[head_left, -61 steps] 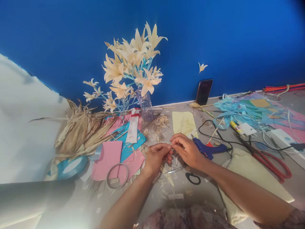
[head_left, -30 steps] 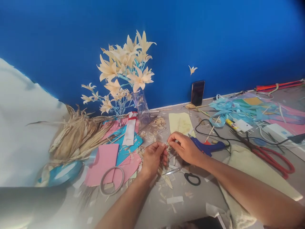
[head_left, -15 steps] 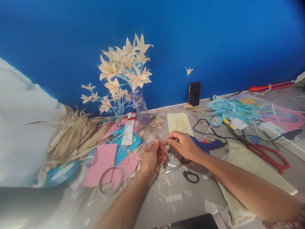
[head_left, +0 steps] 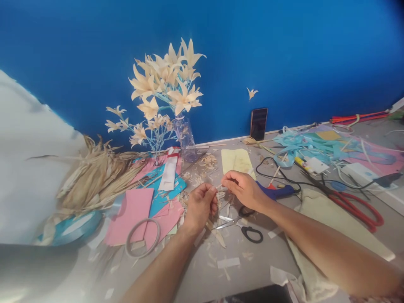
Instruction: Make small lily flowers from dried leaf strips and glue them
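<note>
My left hand (head_left: 202, 206) is closed in a pinch at the middle of the table; what its fingertips hold is too small to name. Just to its right, my right hand (head_left: 241, 187) is also closed, thumb and finger pressed together, with something too tiny to make out. A small gap separates the two hands. Black-handled scissors (head_left: 251, 233) lie below them among pale scraps. Beyond the hands is a yellow paper sheet (head_left: 237, 162). A blue glue gun (head_left: 279, 192) rests partly behind my right wrist.
Pale flowers stand in a clear bottle (head_left: 186, 141) at the back. Dried husks (head_left: 85, 181), pink paper (head_left: 131, 214) and a tape ring (head_left: 128, 244) lie left. Right are red-handled shears (head_left: 360, 208), blue ribbons (head_left: 293, 143), a cloth (head_left: 312, 235); a phone (head_left: 259, 124) leans on the wall.
My hands have moved slightly apart. The thin reddish piece seen between their fingertips before no longer shows clearly. The view has shifted slightly.
</note>
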The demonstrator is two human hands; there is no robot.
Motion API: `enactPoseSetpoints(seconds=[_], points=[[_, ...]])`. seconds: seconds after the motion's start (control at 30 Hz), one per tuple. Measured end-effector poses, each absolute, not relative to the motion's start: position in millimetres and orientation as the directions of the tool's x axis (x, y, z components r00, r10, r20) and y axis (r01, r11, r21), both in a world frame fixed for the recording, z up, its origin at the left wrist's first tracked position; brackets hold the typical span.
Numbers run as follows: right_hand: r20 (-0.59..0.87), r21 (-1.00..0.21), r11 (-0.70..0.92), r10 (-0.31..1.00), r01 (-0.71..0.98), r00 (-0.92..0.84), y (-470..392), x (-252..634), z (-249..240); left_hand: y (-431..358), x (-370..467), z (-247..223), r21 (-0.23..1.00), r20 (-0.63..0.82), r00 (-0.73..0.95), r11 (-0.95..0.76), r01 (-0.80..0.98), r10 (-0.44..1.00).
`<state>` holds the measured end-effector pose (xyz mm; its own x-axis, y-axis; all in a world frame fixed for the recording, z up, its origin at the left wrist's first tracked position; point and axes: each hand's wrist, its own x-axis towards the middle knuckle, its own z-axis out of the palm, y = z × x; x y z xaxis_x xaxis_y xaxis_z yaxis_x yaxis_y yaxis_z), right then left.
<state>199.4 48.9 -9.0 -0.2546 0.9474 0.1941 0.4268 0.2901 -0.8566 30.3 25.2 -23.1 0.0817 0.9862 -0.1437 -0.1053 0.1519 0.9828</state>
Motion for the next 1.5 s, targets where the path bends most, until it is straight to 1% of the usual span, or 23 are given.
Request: enactPoseSetpoints(seconds=[0.17, 0.33, 0.5, 0.6, 0.7, 0.83, 0.9, 1.0, 1.1, 1.27, 1.4, 1.5], points=[[0.171, -0.875, 0.266, 0.952, 0.405, -0.254, 50.4, 200.7, -10.5, 24.6, 30.5, -22.4, 0.981, -0.142, 0.059, 0.149, -0.125, 0.988], [0.188, -0.868, 0.276, 0.952, 0.412, -0.242, 50.7, 200.2, -13.0, 25.1, 29.9, -23.1, 0.979, -0.146, 0.035, 0.149, -0.140, 0.989], [0.202, -0.874, 0.278, 0.954, 0.398, -0.222, 50.6, 198.8, -14.6, 25.4, 29.6, -24.7, 0.986, -0.111, 0.019, 0.113, -0.122, 0.994], [0.172, -0.906, 0.237, 0.963, 0.350, -0.207, 51.6, 198.4, -14.7, 26.3, 28.0, -26.0, 0.990, -0.069, 0.036, 0.073, -0.125, 0.997], [0.133, -0.937, 0.197, 0.964, 0.288, -0.228, 52.3, 198.3, -14.3, 27.8, 25.4, -25.3, 0.995, -0.011, 0.019, 0.013, -0.101, 1.000], [0.099, -0.952, 0.160, 0.967, 0.259, -0.234, 51.2, 197.3, -12.6, 28.9, 23.9, -21.9, 0.997, -0.013, 0.058, 0.017, -0.075, 0.998], [0.100, -0.955, 0.157, 0.969, 0.251, -0.227, 50.1, 196.4, -11.3, 28.7, 24.4, -21.5, 0.994, -0.027, 0.089, 0.036, -0.099, 0.996], [0.122, -0.950, 0.183, 0.963, 0.252, -0.238, 47.6, 194.8, -8.7, 28.3, 25.2, -24.1, 0.976, -0.053, 0.129, 0.078, -0.205, 0.990], [0.107, -0.954, 0.176, 0.956, 0.242, -0.274, 44.2, 192.9, -6.1, 28.4, 25.5, -27.4, 0.955, -0.063, 0.145, 0.102, -0.278, 0.987], [0.059, -0.976, 0.119, 0.950, 0.182, -0.306, 40.7, 190.3, -4.8, 28.6, 26.5, -25.4, 0.961, -0.036, 0.101, 0.062, -0.269, 0.994], [0.009, -0.984, 0.066, 0.944, 0.163, -0.330, 40.4, 189.2, -6.9, 28.1, 28.4, -22.4, 0.946, -0.041, 0.049, 0.054, -0.319, 0.998], [0.003, -0.988, 0.052, 0.945, 0.142, -0.327, 39.4, 188.0, -6.8, 27.2, 28.9, -22.6, 0.965, -0.035, 0.010, 0.037, -0.261, 0.999]])
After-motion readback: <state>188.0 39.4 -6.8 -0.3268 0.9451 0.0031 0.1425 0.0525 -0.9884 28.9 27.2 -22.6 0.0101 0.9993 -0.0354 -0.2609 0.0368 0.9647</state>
